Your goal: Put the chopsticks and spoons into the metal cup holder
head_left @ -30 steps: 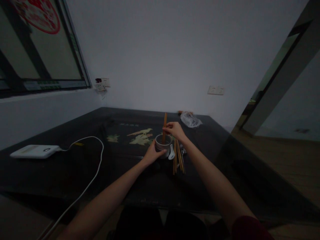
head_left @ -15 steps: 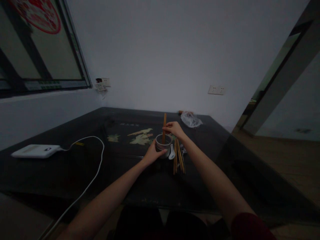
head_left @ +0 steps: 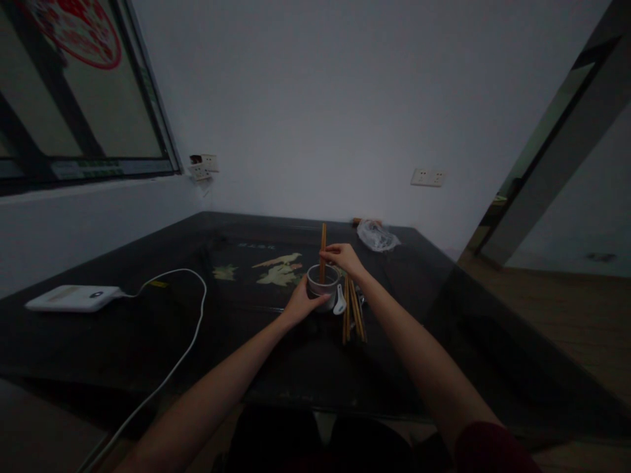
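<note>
A grey round container (head_left: 323, 295) stands on the dark table, and my left hand (head_left: 302, 302) is wrapped round its left side. Upright wooden chopsticks (head_left: 323, 240) are pinched in the fingertips of my right hand (head_left: 344, 256), with their lower ends inside the container. A white soup spoon (head_left: 340, 301) leans at the container's right side. Just right of it, several loose chopsticks (head_left: 353, 312) lie on the table, pointing towards me. Small shiny pieces lie under and beside them, too dim to name.
A white power bank (head_left: 73, 298) lies at the left, its white cable (head_left: 194, 335) curving over the table's front edge. At the back right is a crumpled clear plastic bag (head_left: 377, 236). The wall with sockets (head_left: 428, 177) borders the far edge of the table (head_left: 236, 355).
My right hand and the chopsticks have sunk very slightly towards the container. The left hand keeps its hold on the container.
</note>
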### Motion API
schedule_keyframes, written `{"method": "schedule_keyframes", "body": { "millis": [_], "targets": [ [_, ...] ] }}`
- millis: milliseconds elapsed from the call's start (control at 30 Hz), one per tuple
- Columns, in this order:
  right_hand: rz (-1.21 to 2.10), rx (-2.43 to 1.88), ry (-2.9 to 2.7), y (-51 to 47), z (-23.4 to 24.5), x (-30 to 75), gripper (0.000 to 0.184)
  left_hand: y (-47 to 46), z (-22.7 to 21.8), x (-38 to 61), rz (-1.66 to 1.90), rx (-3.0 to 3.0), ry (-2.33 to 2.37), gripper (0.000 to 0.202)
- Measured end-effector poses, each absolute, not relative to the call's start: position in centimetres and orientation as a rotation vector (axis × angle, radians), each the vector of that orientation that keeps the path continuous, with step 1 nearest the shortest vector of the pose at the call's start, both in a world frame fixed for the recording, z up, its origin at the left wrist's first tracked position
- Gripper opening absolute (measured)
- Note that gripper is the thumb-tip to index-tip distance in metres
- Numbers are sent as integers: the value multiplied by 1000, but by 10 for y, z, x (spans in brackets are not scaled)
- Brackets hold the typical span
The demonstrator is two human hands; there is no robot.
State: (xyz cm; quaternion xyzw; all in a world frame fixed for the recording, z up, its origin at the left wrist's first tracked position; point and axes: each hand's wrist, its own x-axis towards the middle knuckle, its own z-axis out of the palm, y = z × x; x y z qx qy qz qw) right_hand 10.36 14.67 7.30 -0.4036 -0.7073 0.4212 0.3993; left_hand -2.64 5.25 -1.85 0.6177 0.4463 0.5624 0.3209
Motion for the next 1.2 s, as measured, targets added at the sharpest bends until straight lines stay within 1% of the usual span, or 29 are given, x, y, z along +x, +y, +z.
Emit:
{"method": "schedule_keyframes", "body": {
  "millis": [100,233,333,533,700,867,1067,1200],
  "targets": [
    [1025,-1004,-1759,146,73,108,20,53,-18,-27,1477,1616,1182,68],
    [1022,-935,-1693,137,73,124,24,55,-22,-28,1469,1609,1166,70],
    [1043,-861,-1675,118,69,148,32,55,-22,-28,1449,1595,1144,70],
    [1092,-929,-1541,83,36,204,43,48,-13,-28,1358,1602,1225,70],
    [1051,-1047,-1458,81,12,217,49,47,-10,-28,1330,1543,1205,70],
    [997,-1085,-1521,84,8,213,51,46,-7,-26,1347,1519,1202,74],
    [963,-1128,-1557,89,2,218,46,49,-7,-26,1391,1475,1147,77],
    [939,-1134,-1574,91,-1,219,44,52,-9,-30,1463,1456,1070,84]
  ]
}}
